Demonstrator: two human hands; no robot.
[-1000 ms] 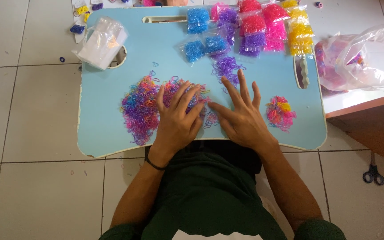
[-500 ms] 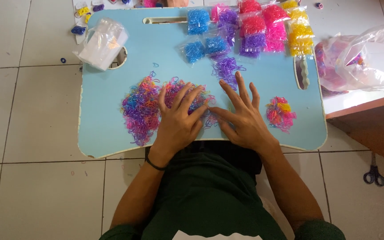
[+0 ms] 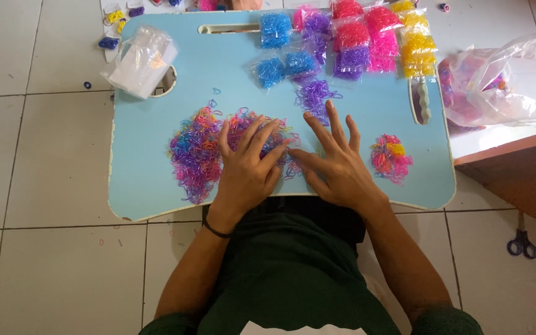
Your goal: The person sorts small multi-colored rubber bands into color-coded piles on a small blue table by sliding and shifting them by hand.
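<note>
- The light-blue counter (image 3: 156, 155) has its near edge partly hidden behind both forearms.
- A heap of mixed-colour loom bands (image 3: 196, 155) lies mid-counter, its right part covered by the left hand (image 3: 246, 164).
- Both hands lie flat, fingers spread wide, gripping nothing; the right hand (image 3: 336, 164) rests just beside the heap.

The lap tray (image 3: 156, 161) looked smooth, matt blue plastic; the loose bands (image 3: 196, 155) seemed rubbery; far packets (image 3: 367, 37) and the bag (image 3: 516, 80) were glossy clear film.
</note>
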